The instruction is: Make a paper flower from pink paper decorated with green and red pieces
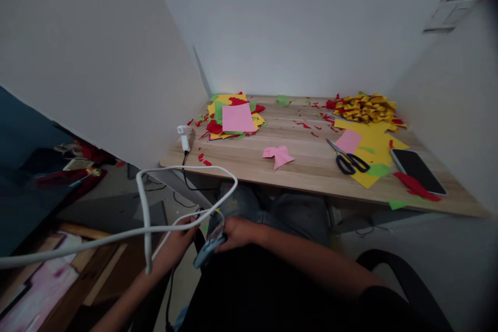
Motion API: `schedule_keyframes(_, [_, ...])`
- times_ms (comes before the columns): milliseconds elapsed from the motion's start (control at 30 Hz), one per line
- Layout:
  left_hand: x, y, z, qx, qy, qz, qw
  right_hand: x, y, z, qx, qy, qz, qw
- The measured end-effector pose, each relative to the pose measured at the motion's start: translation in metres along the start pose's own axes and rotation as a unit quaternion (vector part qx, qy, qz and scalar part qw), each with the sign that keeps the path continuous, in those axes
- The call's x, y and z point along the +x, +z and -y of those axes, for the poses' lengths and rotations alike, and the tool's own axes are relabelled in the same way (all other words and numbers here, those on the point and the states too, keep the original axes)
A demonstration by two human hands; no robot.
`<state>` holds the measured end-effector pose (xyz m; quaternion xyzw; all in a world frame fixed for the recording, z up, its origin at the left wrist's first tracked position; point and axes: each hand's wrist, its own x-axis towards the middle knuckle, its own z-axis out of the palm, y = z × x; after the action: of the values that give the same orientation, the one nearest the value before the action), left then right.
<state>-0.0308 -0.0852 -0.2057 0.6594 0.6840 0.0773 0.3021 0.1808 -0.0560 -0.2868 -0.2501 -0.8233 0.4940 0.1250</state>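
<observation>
Down in my lap, my right hand [238, 232] is closed on a light blue object [208, 253] with a rounded end; its kind is unclear. Just left of it, my left hand [185, 233] is curled closed beside a small dark thing, its fingertips partly hidden. A thick white cable [173, 228] loops in front of both hands, close to the camera. On the table above lie a folded pink paper piece [278, 156] and black-handled scissors [347, 160]. A white device [184, 138] with a dark cord stands at the table's left edge.
On the wooden table [307, 171] are a pink sheet [238, 118] on stacked coloured paper, a heap of yellow folded pieces [365, 108], yellow paper [375, 140], red scraps and a phone [418, 170]. White panels rise at both sides. A chair armrest [400, 275] curves at right.
</observation>
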Motion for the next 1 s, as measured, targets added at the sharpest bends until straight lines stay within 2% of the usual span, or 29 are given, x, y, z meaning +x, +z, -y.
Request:
schedule_keyframes(67, [0.002,0.012,0.009,-0.008,0.003,0.036,0.999,-0.011,-0.004,0.000,0.006,0.005,-0.050,0.999])
schedule_keyframes(167, [0.003,0.030,0.019,0.017,-0.007,0.074,0.997,-0.024,-0.008,0.001,0.009,0.047,-0.126,0.991])
schedule_keyframes(300, [0.000,0.042,0.023,0.079,-0.027,0.093,0.992,-0.030,-0.008,0.001,0.037,0.072,-0.151,0.985])
schedule_keyframes(367, [-0.003,0.041,0.021,0.104,0.001,0.061,0.993,-0.028,-0.006,0.001,0.055,0.075,-0.151,0.984])
schedule_keyframes(433, [-0.007,0.038,0.015,0.086,0.066,0.037,0.993,-0.026,-0.004,0.001,0.074,0.076,-0.153,0.983])
schedule_keyframes(533, [-0.009,0.034,-0.001,-0.032,0.122,0.099,0.987,-0.022,-0.004,0.004,0.100,0.074,-0.155,0.980])
schedule_keyframes(600, [-0.009,0.036,-0.012,-0.109,0.095,0.123,0.982,-0.020,-0.006,0.010,0.106,0.076,-0.146,0.981])
schedule_keyframes(733, [-0.013,0.046,-0.021,-0.168,0.029,0.072,0.983,-0.023,-0.012,0.024,0.119,0.060,-0.082,0.988])
schedule_keyframes(867, [-0.022,0.048,-0.002,-0.166,-0.015,0.058,0.984,-0.030,-0.009,0.029,0.121,0.066,0.003,0.991])
schedule_keyframes(1000, [-0.042,0.052,0.031,-0.140,-0.083,-0.014,0.987,-0.043,-0.009,0.018,0.201,0.113,-0.011,0.973])
